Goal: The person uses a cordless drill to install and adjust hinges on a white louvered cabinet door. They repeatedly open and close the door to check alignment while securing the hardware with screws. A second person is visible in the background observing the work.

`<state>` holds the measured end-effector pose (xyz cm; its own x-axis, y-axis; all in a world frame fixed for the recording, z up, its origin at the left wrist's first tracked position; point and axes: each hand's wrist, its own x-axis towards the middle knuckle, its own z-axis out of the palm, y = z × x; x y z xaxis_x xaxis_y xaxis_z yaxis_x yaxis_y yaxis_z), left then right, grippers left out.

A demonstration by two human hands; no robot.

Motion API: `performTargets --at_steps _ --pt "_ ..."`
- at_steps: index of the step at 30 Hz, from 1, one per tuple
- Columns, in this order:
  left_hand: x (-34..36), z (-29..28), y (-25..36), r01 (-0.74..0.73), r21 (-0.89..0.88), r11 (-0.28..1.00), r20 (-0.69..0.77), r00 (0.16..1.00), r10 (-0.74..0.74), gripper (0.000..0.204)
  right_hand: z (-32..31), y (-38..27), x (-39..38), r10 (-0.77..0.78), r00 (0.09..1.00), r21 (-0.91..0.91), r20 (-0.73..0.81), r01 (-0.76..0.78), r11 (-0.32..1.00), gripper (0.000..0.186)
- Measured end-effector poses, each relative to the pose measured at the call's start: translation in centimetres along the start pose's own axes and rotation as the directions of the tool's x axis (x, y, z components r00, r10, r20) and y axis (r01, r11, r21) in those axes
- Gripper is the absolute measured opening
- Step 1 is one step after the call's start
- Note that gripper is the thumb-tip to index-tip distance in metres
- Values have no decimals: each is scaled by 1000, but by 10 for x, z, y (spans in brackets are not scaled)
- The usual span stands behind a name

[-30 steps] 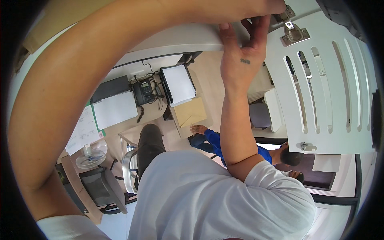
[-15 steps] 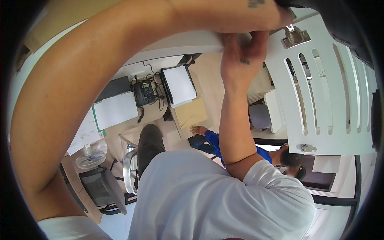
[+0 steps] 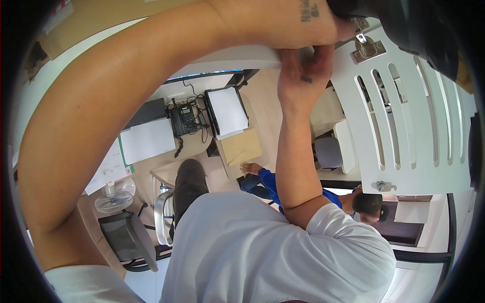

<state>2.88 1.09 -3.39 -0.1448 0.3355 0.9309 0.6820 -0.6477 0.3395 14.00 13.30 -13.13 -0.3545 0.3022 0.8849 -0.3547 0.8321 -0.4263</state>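
Note:
Both my arms reach up to a white cabinet edge (image 3: 237, 58) at the top of the view. My left hand (image 3: 316, 25) is bent beside a large black object (image 3: 399, 33) of unclear kind, its fingers mostly hidden behind it. Just below, my right hand (image 3: 303, 83) points upward with curled fingers, their tips covered by my left hand and the cabinet edge. What either hand grips is hidden. Close to the right of them, a metal hinge (image 3: 368, 49) joins a swung-out white slotted door (image 3: 399, 131), which has a small lock (image 3: 386, 187).
A brown cardboard box (image 3: 91, 30) lies at upper left. Below are a desk phone (image 3: 184, 118), a paper tray (image 3: 227, 108), a brown envelope (image 3: 241, 146), an office chair (image 3: 126, 237) and a metal-framed chair (image 3: 162, 217). A person in blue (image 3: 270, 184) is beyond my right arm.
My left hand and the door hinge have shifted slightly left in view. The black object now reaches lower at the upper right. My right hand stays nearly in place.

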Motion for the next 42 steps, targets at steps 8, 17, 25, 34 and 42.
performTargets --at_steps 8,17,25,34,42 --pt "1 -3 -3 -31 -18 999 -15 999 30 23 4 -8 3 65 997 -113 -48 -70 991 52" --pt "-7 -2 1 66 33 997 25 997 -66 25 2 -8 1 72 996 -101 -44 -76 992 57" --pt "-2 -2 4 44 -24 999 -7 999 -44 28 2 -13 3 76 997 -78 -29 -78 994 60" --pt "0 2 -4 86 -65 994 5 996 -86 29 2 -11 3 65 997 -51 -52 -67 996 62" --pt "-14 11 -12 -30 -15 999 4 1000 31 26 -15 10 -18 153 988 120 25 -155 981 65"
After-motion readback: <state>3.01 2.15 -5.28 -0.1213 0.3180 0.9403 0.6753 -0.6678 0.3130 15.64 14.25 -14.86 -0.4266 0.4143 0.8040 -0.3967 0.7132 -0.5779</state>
